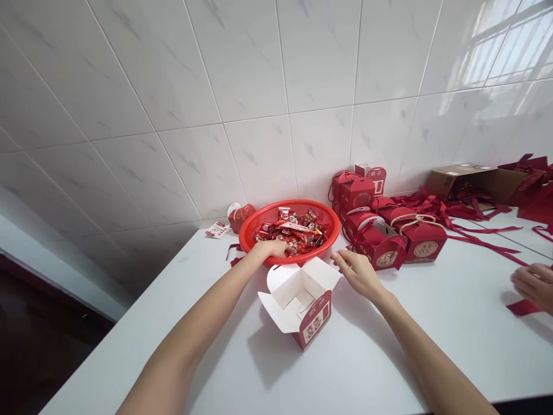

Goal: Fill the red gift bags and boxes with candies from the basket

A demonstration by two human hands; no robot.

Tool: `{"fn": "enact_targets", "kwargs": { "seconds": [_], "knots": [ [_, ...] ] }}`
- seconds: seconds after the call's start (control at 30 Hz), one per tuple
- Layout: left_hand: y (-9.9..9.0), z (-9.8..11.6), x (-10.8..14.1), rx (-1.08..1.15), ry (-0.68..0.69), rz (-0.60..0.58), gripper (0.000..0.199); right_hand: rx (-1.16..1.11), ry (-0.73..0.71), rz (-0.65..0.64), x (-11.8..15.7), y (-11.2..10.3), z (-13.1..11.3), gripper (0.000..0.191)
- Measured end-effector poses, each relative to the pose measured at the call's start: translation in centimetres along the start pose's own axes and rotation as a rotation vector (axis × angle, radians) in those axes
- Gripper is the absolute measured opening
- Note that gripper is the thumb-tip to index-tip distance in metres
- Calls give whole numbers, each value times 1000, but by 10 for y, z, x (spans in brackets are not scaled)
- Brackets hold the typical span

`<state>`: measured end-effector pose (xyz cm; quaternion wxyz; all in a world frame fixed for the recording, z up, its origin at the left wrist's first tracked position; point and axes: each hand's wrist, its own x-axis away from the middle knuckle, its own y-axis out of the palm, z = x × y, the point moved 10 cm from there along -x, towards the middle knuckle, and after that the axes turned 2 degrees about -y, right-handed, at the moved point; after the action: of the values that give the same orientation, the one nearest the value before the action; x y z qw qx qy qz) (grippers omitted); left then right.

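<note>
My left hand (276,249) reaches over the near rim of a red plastic basket (332,230), its fingertips down among small wrapped candies (298,227) and partly hidden there. Just in front of the basket stands an open red gift box (317,320), its white flaps spread and its white inside bare of candies. My right hand (355,271) is beside the box's right flap, near the basket's right edge, with thumb and fingers slightly apart and nothing between them.
Several closed red boxes (425,242) stand right of the basket. Red ribbons (432,207) and a cardboard box (475,173) lie farther right. Another person's hand (533,285) is at the right edge near a ribbon piece. A small card (218,230) and a red pouch (241,217) sit left.
</note>
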<state>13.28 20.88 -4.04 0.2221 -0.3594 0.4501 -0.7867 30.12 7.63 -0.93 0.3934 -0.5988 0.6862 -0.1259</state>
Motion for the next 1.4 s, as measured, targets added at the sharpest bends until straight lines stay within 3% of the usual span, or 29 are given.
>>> {"fn": "enact_targets", "kwargs": {
  "seconds": [0.2, 0.33, 0.47, 0.83, 1.0, 1.23, 1.4],
  "knots": [
    [5, 11, 6, 75, -22, -65, 39, 16, -20, 3, 0, -1, -5, 61],
    [-8, 23, 11, 185, 13, 52, 29, 18, -31, 18, 0, -3, -7, 59],
    [-20, 26, 18, 314, 8, 182, 33, 18, -38, 33, 0, -5, -7, 57],
    [-35, 25, 18, 409, 48, 304, 38, -2, -40, 26, 2, -7, -8, 50],
    [-30, 33, 22, 398, 80, 245, 40, -3, -43, 22, 2, -6, -8, 47],
    [-10, 41, 16, 223, 133, 45, 57, -4, -61, 16, 2, -5, -12, 45],
    [-2, 36, 12, 252, 115, -12, 43, -21, -78, 19, 2, -4, -15, 45]
  ]
}}
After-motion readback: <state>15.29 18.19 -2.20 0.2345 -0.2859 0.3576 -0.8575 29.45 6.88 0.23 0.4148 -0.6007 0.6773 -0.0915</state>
